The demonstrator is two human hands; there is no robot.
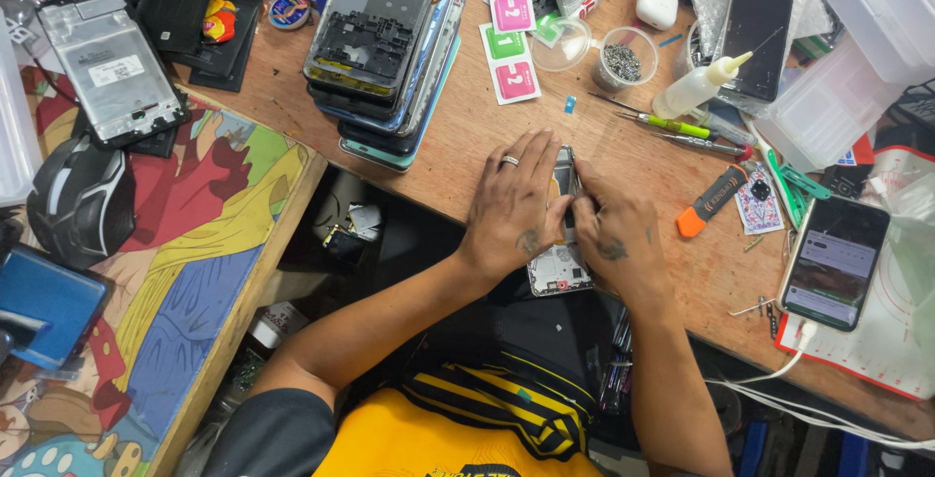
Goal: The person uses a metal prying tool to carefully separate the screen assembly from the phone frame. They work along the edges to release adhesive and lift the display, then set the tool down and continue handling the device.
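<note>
An opened phone (559, 268) with its inner parts showing lies at the near edge of the wooden workbench (467, 136). My left hand (511, 204), a ring on one finger, lies flat over its left side and holds it down. My right hand (614, 234) covers the right side, its fingers pinched together over the upper part of the phone. Whether they pinch a small tool or part is hidden between the two hands.
A stack of phone frames (390, 49) stands at the back left. Screwdrivers (672, 127), a glue bottle (693, 90), a small cup of screws (623, 58) and an orange pry tool (709, 202) lie to the right. A lit phone (836, 261) charges at far right.
</note>
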